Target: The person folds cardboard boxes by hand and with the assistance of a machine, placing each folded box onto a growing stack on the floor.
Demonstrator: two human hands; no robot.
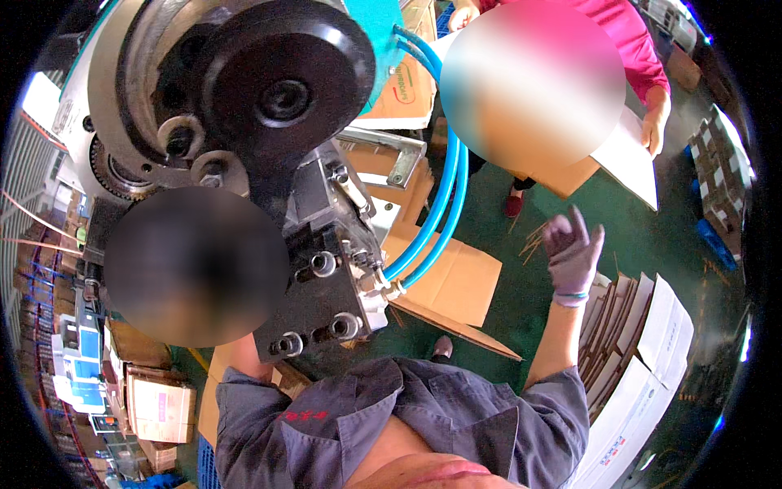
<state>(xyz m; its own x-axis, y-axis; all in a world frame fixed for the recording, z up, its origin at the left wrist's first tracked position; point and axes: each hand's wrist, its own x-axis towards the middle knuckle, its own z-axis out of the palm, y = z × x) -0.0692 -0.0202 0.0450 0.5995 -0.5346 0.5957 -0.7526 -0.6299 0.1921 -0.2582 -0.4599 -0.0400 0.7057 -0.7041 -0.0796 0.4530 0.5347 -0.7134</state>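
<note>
My right hand point(573, 254), in a grey glove, is raised over the floor to the right. Its index finger points up and the thumb stands out, while the other fingers bend a little. Nothing is in it. My left forearm point(244, 359) runs up beside the machine, and the hand is hidden by a blurred patch and the machine. That machine point(281, 98) has a big black wheel, metal blocks and bolts. Two blue hoses point(446, 191) curve down to fittings on its side. A brown cardboard sheet point(452, 277) lies beyond the machine, between it and my right hand.
Folded white-faced cartons point(652, 367) stand in a stack at my right. Across from me a person in a pink top point(643, 49) holds a large white-faced cardboard sheet point(631, 159). Cardboard boxes point(161, 407) are piled at the left. Another carton stack point(721, 167) stands far right.
</note>
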